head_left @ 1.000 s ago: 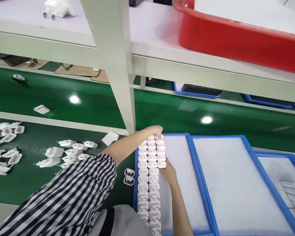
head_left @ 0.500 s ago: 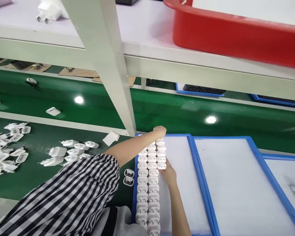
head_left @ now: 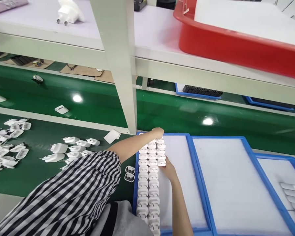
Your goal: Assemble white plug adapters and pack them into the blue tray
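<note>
White plug chargers [head_left: 143,177] stand in tight columns along the left side of a blue-rimmed tray [head_left: 198,183]. A shorter third row of chargers [head_left: 161,151] lies against them at the far end. My left hand [head_left: 158,132] is curled over the far end of this short row, its fingertips hidden. At the near end, my right hand [head_left: 169,169] presses the last charger from below and the right, with its fingers partly out of sight. The row sits between my two hands. Two open charger housings [head_left: 129,173] lie just left of the tray.
Loose white chargers [head_left: 59,148] and a pile of housings [head_left: 5,144] lie on the green bench to the left. More blue trays [head_left: 218,183] stand to the right. A shelf post [head_left: 123,72] rises beyond my left arm, and a red bin [head_left: 236,46] sits on the shelf.
The camera view has shifted slightly. Both hands stay at the two ends of the short row of chargers, with little visible movement.
</note>
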Demonstrator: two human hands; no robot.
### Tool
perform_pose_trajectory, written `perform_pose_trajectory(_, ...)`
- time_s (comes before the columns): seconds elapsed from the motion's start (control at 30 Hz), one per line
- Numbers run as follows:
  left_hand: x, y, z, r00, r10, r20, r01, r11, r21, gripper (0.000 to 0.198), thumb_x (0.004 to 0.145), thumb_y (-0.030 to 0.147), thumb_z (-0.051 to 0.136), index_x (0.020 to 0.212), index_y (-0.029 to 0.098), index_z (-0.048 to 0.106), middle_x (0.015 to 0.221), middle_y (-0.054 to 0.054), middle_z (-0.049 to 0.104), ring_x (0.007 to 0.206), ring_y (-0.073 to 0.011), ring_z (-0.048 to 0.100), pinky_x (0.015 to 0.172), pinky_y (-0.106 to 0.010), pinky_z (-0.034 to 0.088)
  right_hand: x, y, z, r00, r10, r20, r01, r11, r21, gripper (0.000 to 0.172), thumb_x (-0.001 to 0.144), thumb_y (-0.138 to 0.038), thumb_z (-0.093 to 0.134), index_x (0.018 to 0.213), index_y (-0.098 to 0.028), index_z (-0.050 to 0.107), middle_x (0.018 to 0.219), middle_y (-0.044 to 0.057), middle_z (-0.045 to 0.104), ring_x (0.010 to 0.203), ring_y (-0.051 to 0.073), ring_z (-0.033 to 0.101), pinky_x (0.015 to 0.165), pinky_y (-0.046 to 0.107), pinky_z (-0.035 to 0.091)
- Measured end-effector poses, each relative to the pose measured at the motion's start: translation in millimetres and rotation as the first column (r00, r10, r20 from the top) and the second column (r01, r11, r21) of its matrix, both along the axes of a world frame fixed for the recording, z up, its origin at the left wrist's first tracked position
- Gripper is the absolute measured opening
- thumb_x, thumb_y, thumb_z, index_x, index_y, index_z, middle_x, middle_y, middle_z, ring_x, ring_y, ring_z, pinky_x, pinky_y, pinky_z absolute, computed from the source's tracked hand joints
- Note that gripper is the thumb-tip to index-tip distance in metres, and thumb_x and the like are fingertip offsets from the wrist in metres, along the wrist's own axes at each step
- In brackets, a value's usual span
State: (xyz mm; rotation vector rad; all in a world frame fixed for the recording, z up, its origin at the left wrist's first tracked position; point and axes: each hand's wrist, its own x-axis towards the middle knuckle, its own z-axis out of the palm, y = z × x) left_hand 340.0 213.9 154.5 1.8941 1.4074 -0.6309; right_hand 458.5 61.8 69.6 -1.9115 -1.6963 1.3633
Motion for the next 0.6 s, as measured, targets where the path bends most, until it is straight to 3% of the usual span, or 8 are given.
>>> perform_pose_trajectory(0.1, -7.0, 2.3, -1.2, 1.000, -0.018, 0.012, 0.018, 1.000, -0.009, 0.025, 0.075, 0.025, 0.046, 0.097, 0.012, 0.048, 0.096, -0.006, 0.051, 0.084, -0.0152, 0.051, 0.069, -0.032, 0.044, 15.7, 9.3, 1.0, 0.976, -0.066, -0.206, 0.059, 0.997, -0.041, 0.048, 0.060, -0.023, 0.048, 0.108, -0.021, 0.047, 0.093, 0.002, 0.060, 0.081, 0.019, 0.055, 0.069, 0.032, 0.042)
perform_pose_trajectory(0.2, -12.1, 9.4, 3.0, 0.998, -0.021, 0.057, 0.020, 1.000, 0.017, 0.027, 0.076, 0.028, 0.044, 0.100, 0.014, 0.046, 0.099, -0.006, 0.049, 0.085, -0.0156, 0.050, 0.071, -0.034, 0.043, 19.3, 24.3, -0.5, 0.943, -0.201, -0.265, 0.212, 0.977, 0.012, 0.044, 0.068, -0.033, 0.039, 0.108, -0.018, 0.047, 0.103, 0.006, 0.056, 0.094, 0.020, 0.050, 0.074, 0.034, 0.041)
perform_pose_trajectory(0.33, -20.7, 22.1, 15.0, 0.990, -0.007, 0.142, -0.002, 0.998, 0.063, 0.024, 0.077, 0.026, 0.043, 0.095, 0.012, 0.049, 0.093, -0.005, 0.053, 0.080, -0.0134, 0.052, 0.068, -0.029, 0.044, -2.8, 39.9, -11.8, 0.787, -0.375, -0.490, 0.475, 0.875, 0.093, 0.051, 0.071, -0.042, 0.031, 0.111, -0.012, 0.043, 0.116, 0.010, 0.045, 0.105, 0.018, 0.043, 0.081, 0.030, 0.038)
perform_pose_trajectory(0.47, -31.8, 29.6, 21.4, 0.981, 0.023, 0.191, -0.045, 0.993, 0.112, 0.020, 0.071, 0.016, 0.047, 0.089, 0.010, 0.053, 0.089, -0.004, 0.058, 0.074, -0.0108, 0.054, 0.060, -0.016, 0.041, -15.1, 42.4, -20.6, 0.757, -0.419, -0.501, 0.524, 0.847, 0.084, 0.053, 0.068, -0.040, 0.034, 0.109, -0.009, 0.043, 0.115, 0.012, 0.046, 0.103, 0.018, 0.044, 0.083, 0.030, 0.038)
perform_pose_trajectory(0.6, -34.1, 27.3, 18.6, 0.981, 0.020, 0.192, -0.051, 0.986, 0.158, 0.022, 0.066, 0.014, 0.048, 0.087, 0.011, 0.055, 0.090, -0.005, 0.059, 0.076, -0.0140, 0.054, 0.058, -0.017, 0.041, -7.3, 39.4, -16.5, 0.774, -0.443, -0.453, 0.522, 0.851, 0.059, 0.053, 0.066, -0.040, 0.034, 0.109, -0.009, 0.043, 0.111, 0.012, 0.049, 0.102, 0.018, 0.046, 0.081, 0.029, 0.039)
